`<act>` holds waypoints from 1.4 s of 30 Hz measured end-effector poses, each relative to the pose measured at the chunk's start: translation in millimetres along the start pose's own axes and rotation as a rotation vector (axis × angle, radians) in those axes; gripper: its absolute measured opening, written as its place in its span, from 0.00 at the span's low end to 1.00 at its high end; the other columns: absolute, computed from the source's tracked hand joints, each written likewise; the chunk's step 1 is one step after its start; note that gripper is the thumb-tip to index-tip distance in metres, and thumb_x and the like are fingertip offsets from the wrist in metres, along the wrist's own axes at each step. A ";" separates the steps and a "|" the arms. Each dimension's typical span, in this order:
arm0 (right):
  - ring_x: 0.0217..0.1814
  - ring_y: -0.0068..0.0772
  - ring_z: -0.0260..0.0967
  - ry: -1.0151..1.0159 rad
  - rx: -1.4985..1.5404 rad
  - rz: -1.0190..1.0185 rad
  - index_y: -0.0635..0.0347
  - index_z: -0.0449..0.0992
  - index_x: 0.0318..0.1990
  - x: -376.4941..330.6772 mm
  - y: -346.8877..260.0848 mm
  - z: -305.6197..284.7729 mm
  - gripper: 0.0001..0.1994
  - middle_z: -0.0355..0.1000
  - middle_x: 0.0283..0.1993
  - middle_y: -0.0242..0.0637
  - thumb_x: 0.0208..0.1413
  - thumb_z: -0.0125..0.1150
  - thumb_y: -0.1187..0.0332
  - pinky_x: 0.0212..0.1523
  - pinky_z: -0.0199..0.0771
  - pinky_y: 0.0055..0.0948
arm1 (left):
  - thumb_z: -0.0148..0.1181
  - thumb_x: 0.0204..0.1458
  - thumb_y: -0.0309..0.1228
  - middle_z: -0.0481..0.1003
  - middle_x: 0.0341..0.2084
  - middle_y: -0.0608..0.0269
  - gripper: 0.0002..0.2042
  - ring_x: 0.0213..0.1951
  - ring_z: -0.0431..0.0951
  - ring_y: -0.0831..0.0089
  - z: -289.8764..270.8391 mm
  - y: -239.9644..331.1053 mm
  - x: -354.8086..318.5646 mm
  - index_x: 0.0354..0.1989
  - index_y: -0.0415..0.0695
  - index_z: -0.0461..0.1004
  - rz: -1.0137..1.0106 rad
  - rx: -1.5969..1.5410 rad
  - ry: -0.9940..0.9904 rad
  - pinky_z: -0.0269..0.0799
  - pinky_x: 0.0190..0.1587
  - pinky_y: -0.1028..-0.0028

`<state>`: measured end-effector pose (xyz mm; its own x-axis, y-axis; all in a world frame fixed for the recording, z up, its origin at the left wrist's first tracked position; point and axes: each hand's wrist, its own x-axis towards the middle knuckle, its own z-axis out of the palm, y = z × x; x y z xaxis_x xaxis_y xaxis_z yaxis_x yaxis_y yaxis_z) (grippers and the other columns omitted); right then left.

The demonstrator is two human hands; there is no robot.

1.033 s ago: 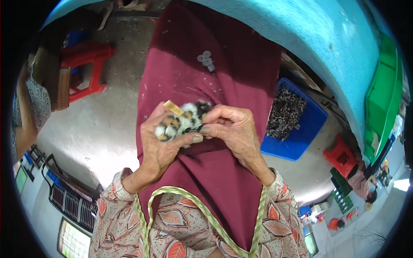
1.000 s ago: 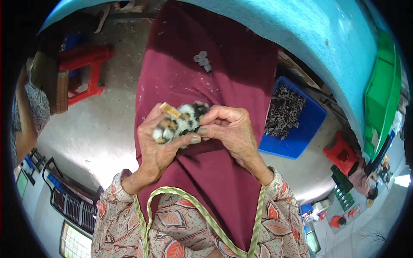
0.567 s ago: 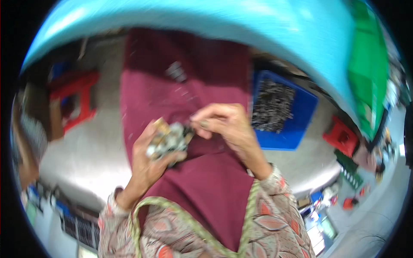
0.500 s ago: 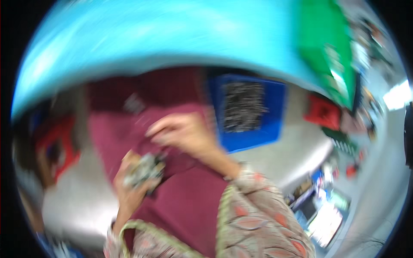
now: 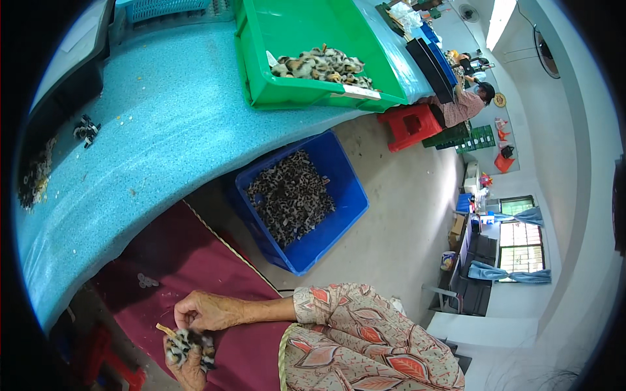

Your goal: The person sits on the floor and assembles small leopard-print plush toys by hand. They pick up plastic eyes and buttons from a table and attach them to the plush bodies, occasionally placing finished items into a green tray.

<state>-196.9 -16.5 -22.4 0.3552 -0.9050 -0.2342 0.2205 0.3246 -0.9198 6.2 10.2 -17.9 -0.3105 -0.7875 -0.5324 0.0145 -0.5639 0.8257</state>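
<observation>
My left hand (image 5: 189, 373) is closed around a small spotted plush piece (image 5: 185, 349) in white, black and tan, low over my lap. A thin yellow strip (image 5: 165, 330) sticks out of the plush. My right hand (image 5: 207, 311) is just above it, thumb and fingertips pinched together; whatever lies between them is too small to make out. Under both hands spreads a maroon apron (image 5: 195, 254), with a small pale patch (image 5: 147, 281) on it.
A blue crate (image 5: 347, 221) of small spotted pieces stands below the table edge. On the blue-covered table (image 5: 176, 98) sit a green crate (image 5: 261, 91) of similar plush pieces and a dark tray (image 5: 68, 85). Farther off, a person (image 5: 464, 107) sits near a red stool (image 5: 411, 127).
My view has swung right and up, bringing more of the table and room in. Both hands stay close together, the plush still in my left hand; the blur is gone.
</observation>
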 end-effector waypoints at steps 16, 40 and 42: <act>0.29 0.19 0.64 0.125 0.116 -0.041 0.64 0.66 0.31 3.7 1.9 28.0 0.08 0.66 0.26 0.31 0.45 0.56 0.84 0.28 0.66 0.22 | 0.55 0.52 0.18 0.73 0.38 0.63 0.16 0.38 0.73 0.76 -14.7 -16.7 8.9 0.50 0.37 0.67 0.103 -0.127 0.175 0.70 0.45 0.76; 0.35 0.18 0.70 0.133 -0.099 -0.024 0.66 0.69 0.34 -7.6 -18.0 33.0 0.06 0.71 0.33 0.33 0.49 0.56 0.83 0.35 0.73 0.21 | 0.51 0.33 0.12 0.70 0.33 0.61 0.13 0.33 0.70 0.77 31.5 22.6 10.5 0.30 0.36 0.71 0.409 0.115 0.507 0.66 0.37 0.79; 0.33 0.21 0.72 0.094 -0.161 -0.052 0.66 0.70 0.31 -5.3 -17.3 36.7 0.05 0.72 0.31 0.36 0.47 0.58 0.83 0.34 0.73 0.22 | 0.49 0.34 0.10 0.72 0.34 0.61 0.13 0.33 0.70 0.78 25.2 26.6 6.0 0.30 0.37 0.71 0.422 0.156 0.468 0.66 0.36 0.80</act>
<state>-169.3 -7.2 6.3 0.2588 -0.9436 -0.2064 0.0857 0.2352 -0.9682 -19.2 -3.3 5.5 0.1392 -0.9786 -0.1518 -0.1044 -0.1669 0.9804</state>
